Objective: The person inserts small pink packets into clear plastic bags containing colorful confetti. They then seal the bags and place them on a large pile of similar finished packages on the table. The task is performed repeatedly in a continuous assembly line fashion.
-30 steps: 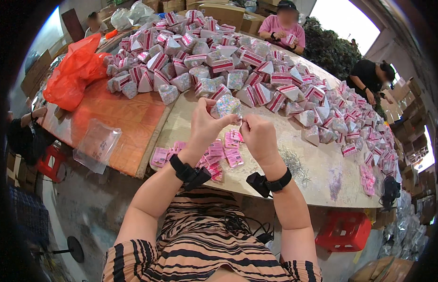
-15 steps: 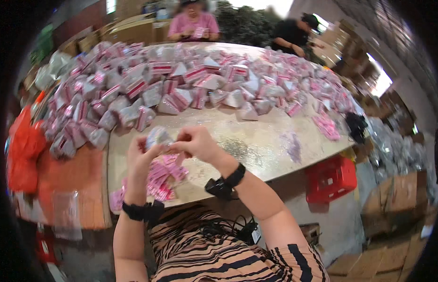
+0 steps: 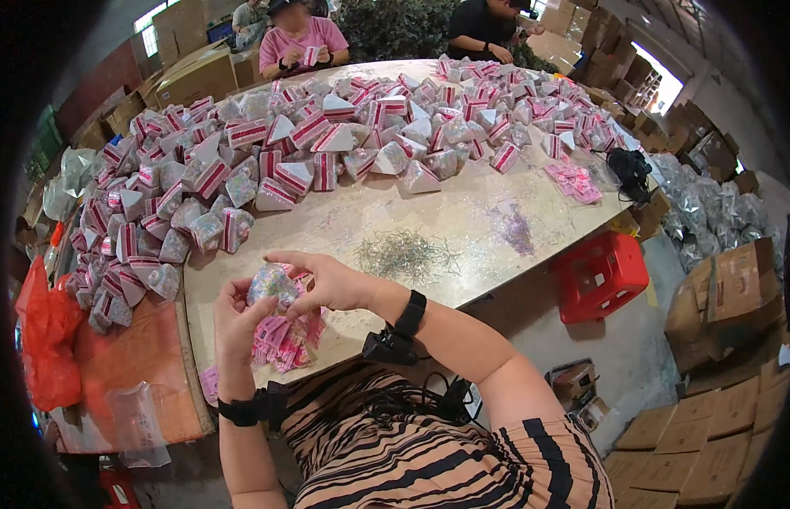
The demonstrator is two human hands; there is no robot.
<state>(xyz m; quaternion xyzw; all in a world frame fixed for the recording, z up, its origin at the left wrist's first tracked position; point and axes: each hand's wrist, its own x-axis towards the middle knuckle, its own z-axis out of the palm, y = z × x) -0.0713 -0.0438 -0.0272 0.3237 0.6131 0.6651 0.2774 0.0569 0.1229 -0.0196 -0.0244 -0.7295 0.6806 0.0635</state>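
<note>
Over the near left part of the table I hold a white, glittery cake-slice ornament [image 3: 274, 286] between both hands. My left hand [image 3: 235, 321] grips its left side. My right hand [image 3: 336, 283] curves around its right side, index finger along the top and thumb at the front. Just below lies a heap of pink printed tags [image 3: 280, 346], partly hidden by my hands. Beyond them, a wide pile of similar ornaments [image 3: 310, 136], wedge-shaped with red and pink bands, covers the far side of the table.
Silvery strands [image 3: 408, 254] and purple glitter [image 3: 518, 233] lie on the tabletop [image 3: 344, 225]. More pink tags [image 3: 573, 182] and a black object [image 3: 630, 174] are at the right. A red stool [image 3: 600, 278] stands beyond the edge. An orange bag [image 3: 47, 339] hangs left. Two people work across the table.
The view has shifted, showing more of the near floor. My right hand has gone from pinching the ornament's edge to curving around it, and the ornament sits lower, nearer the pink tags.
</note>
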